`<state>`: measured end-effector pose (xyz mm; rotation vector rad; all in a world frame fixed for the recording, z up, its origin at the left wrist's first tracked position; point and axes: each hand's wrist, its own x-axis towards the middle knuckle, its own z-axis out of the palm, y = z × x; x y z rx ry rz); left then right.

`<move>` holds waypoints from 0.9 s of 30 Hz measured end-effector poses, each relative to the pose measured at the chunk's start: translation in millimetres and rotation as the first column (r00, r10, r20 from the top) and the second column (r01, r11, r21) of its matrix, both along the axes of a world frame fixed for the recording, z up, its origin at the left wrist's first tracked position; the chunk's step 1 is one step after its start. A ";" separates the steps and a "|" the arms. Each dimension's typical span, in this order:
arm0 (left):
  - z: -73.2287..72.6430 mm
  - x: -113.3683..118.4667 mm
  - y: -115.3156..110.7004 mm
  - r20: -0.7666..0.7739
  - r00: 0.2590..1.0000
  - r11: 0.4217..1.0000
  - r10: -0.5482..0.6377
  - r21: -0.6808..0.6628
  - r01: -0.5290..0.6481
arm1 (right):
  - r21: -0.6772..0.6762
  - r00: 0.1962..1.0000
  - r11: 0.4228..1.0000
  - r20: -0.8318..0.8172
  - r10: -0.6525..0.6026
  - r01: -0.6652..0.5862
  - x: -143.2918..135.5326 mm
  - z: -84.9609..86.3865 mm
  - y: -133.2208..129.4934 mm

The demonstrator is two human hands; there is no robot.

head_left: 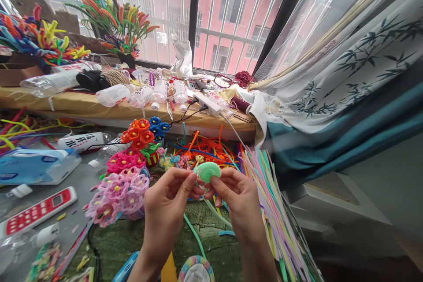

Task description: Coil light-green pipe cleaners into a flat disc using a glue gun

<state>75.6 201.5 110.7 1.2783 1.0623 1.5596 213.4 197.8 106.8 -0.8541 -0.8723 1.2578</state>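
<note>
A light green coiled disc [208,171] is held up between my two hands, above the green work surface [132,246]. My left hand [173,194] pinches its left edge, fingertips pressed together. On the other side my right hand [233,191] grips it, with the thumb on its lower right. A pale green pipe cleaner [194,233] trails below the hands. Near the bottom edge sits a round piece with a pastel multicoloured rim [196,264]. Pink pipe-cleaner flowers [120,191] stand left of my left hand.
Long pastel pipe cleaners [271,202] lie at the right. Orange pipe cleaners [214,147] are behind the hands. At left are a tissue pack [39,165], a red-and-white remote [39,211] and bottles. A power strip [207,103] rests on the sill [185,125].
</note>
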 end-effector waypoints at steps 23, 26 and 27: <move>4.6 2.6 -0.3 -0.029 0.996 0.996 0.082 -0.016 -0.082 | 0.005 0.999 1.000 -0.031 0.025 -0.025 -3.8 -3.3 0.1; 4.7 3.0 -1.1 -0.021 0.997 0.997 0.075 -0.029 -0.075 | 0.008 0.999 1.000 -0.036 0.030 -0.029 -3.8 -2.1 -0.4; 4.6 3.1 -1.6 -0.019 0.997 0.997 0.072 -0.032 -0.073 | 0.007 0.999 1.000 -0.035 0.030 -0.029 -4.0 -1.8 -0.7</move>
